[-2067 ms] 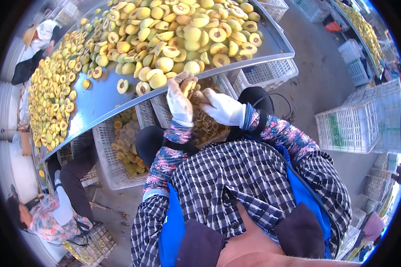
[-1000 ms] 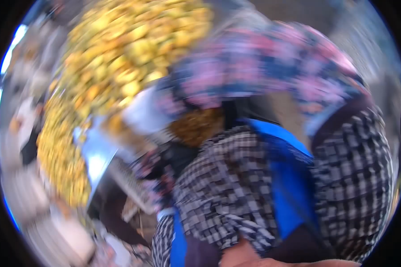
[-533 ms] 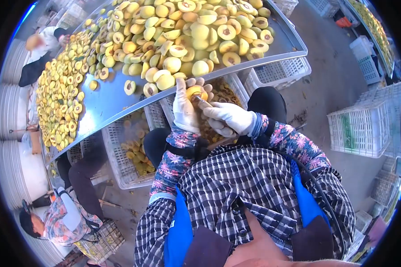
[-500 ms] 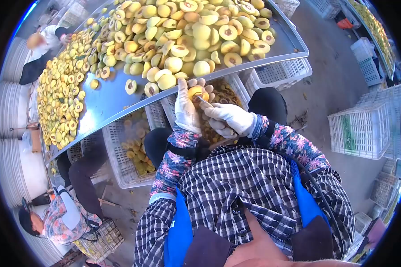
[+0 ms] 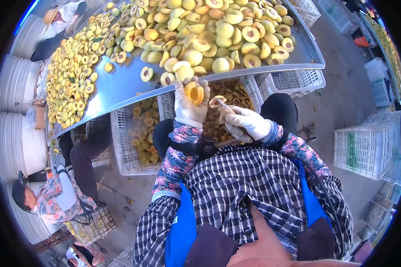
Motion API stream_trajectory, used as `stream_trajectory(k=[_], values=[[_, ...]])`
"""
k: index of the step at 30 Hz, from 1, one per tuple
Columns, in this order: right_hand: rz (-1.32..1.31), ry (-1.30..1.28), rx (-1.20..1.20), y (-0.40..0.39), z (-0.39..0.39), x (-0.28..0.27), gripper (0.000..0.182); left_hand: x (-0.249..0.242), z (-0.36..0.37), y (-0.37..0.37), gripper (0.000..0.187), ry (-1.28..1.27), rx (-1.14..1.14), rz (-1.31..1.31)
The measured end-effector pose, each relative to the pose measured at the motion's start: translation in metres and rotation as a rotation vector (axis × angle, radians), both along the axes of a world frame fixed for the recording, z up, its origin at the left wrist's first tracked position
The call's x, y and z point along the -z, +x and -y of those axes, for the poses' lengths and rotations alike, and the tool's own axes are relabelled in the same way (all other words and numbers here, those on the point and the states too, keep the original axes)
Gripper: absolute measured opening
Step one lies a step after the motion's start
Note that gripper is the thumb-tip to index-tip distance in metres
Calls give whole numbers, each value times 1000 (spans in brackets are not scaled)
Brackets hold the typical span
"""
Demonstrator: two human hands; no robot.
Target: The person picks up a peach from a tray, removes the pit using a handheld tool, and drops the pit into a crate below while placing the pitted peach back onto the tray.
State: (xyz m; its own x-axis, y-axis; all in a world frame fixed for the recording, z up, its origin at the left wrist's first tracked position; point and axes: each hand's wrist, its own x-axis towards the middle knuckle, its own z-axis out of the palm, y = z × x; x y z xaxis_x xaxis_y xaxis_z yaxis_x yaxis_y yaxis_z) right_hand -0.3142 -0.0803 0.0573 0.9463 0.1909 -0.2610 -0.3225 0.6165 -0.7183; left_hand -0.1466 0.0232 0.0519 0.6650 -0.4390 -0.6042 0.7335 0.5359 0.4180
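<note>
Peach half (image 5: 194, 92), orange-yellow with its hollowed face toward us, sits in our left hand (image 5: 189, 103), just below the near edge of the metal table (image 5: 120, 86). Our left hand wears a white glove and its fingers curl closed around the fruit from behind, fingertips reaching up over the top of it. Our right hand (image 5: 244, 123), gloved in white too, is just beside it and a little lower, closed around a small pitting tool (image 5: 222, 104) whose metal tip carries a scooped-out bit at its end, clear of the peach half. The two hands are near each other but do not touch.

Under both hands stands a white plastic crate (image 5: 250, 86) holding brownish pits and scraps; next to it, toward the table's left end, another white crate (image 5: 124, 147) holds peach pieces. On the table a heap of peach halves (image 5: 209, 31) lies along the near edge and the right end, some cut face up with dark pit hollows, others skin up. A flatter spread of halves (image 5: 75, 75) runs toward the far left end.

Below the table's left end a person in a floral top (image 5: 53, 200) sits low beside a crate. At the far left corner of the table another person in a hat (image 5: 60, 15) leans over it. White crates (image 5: 363, 149) are stacked on the floor to our right.
</note>
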Motion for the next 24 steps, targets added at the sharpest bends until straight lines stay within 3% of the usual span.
stream_trajectory(k=[2,3,4,6,7,8,9,11,12,14,16,17,19,24], values=[[-72,-208,78,-4,6,4,34,-9,-18,5,34,-3,72,183],[-150,-376,-29,-5,16,5,38,-4,-30,13,34,-74,74,280],[-142,-378,-36,-9,19,12,38,-3,-44,24,34,-148,77,377],[161,-1278,-105,-18,20,29,39,-14,-82,45,33,449,96,804],[7,-1283,-229,-18,20,17,42,-7,-100,66,32,635,68,882],[74,-1334,-155,-25,17,27,42,3,-114,82,31,823,42,956],[107,-1313,-108,-27,16,32,41,2,-121,87,31,820,41,964],[113,-1322,-92,-27,14,34,38,-2,-126,93,36,1773,123,1610],[85,-1360,-111,-24,15,29,36,-8,-115,94,38,1431,289,1321],[114,-1395,-80,-21,13,29,35,6,-82,92,41,919,363,1182],[50,-1444,-186,-15,12,29,41,5,-47,83,41,1222,585,1441],[24,-1468,-240,-12,11,25,45,3,-31,77,41,1207,572,1458],[14,-1530,-323,-8,11,22,53,0,-5,65,47,1426,664,1595],[29,-1632,-172,-6,7,27,57,18,21,68,58,1402,479,1582]])
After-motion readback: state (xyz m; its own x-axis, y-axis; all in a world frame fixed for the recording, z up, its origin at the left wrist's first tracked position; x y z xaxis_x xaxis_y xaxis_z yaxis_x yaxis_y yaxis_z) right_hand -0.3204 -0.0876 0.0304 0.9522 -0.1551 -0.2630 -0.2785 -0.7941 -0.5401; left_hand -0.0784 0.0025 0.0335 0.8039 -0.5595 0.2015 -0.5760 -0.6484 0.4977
